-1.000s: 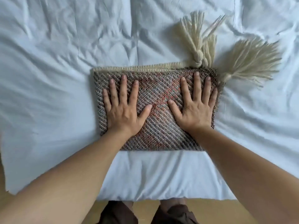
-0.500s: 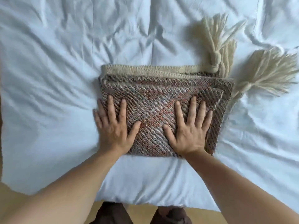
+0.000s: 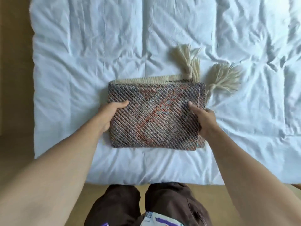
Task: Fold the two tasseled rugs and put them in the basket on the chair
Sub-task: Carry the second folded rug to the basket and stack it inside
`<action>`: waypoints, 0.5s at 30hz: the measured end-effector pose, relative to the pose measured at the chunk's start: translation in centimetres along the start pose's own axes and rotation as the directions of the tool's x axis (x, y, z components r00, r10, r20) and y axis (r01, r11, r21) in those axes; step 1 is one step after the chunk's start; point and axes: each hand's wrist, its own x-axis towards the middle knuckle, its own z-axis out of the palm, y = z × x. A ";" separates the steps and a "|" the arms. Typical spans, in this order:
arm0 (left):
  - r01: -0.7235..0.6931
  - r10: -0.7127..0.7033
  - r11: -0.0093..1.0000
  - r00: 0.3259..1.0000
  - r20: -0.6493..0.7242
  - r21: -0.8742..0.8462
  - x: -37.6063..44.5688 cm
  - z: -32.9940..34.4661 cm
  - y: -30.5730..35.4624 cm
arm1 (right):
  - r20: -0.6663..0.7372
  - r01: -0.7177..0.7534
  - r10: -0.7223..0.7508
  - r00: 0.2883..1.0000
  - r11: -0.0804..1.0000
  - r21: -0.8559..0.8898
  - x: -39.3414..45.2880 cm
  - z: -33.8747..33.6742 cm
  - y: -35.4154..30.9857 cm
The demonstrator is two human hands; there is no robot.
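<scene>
1. We see a folded rug (image 3: 156, 118) lying on the white bed (image 3: 81, 62), in the middle of the frame.
2. Its long side runs left to right across the picture. Its cream tassels (image 3: 223, 77) stick out at the upper right corner.
3. Our left hand (image 3: 110, 113) holds the left short edge. The thumb lies on top, and the fingers look tucked under the rug, where we cannot see them.
4. Our right hand (image 3: 203, 118) holds the right short edge the same way, thumb on top and fingers hidden below.
5. So each grip pinches one end of the rug, and the rug lies right between the two hands. Both hands are just as near to it.
6. We think the fold is done and the next step is to lift the rug flat, both ends together, so it stays folded.
7. We cannot see the basket, the chair or a second rug here.
8. The loose tassels may dangle or catch when we lift.
</scene>
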 end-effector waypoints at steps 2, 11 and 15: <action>0.052 -0.055 0.998 0.987 0.151 0.029 -2.1 -0.5 1.2 | 0.205 -0.034 0.031 0.978 0.999 0.008 -1.0 -0.5 -0.7; -0.201 0.185 0.977 0.962 0.201 0.065 -12.4 -2.8 8.6 | 0.289 0.066 -0.111 0.951 0.985 0.161 -12.5 -3.0 -6.3; -0.395 0.353 0.915 0.882 0.312 0.081 -18.0 -0.6 15.3 | 0.153 0.238 -0.282 0.947 0.937 0.256 -19.8 -6.7 -10.5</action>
